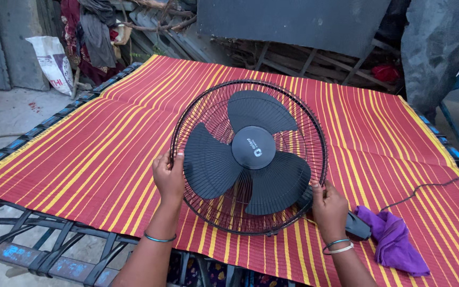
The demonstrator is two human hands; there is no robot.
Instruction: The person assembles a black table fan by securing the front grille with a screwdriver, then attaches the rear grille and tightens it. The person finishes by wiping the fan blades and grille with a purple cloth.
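Both hands, left hand (169,178) and right hand (329,207), grip the rim of the black three-bladed fan (249,157) mid-frame on the striped mat (107,143), white sack (52,62) upper left.

Black fan (251,154) with three blades, front guard off, rear wire cage still on, lying face-up on the red-and-yellow striped mat (96,154).

A red mat (107,143) with yellow stripes covers a cot (22,250) of woven straps. Grey concrete floor (6,111) lies left, with a white sack (53,62) far left. Dark boards (293,21) and hung clothes (94,32) stand far behind, in daylight.
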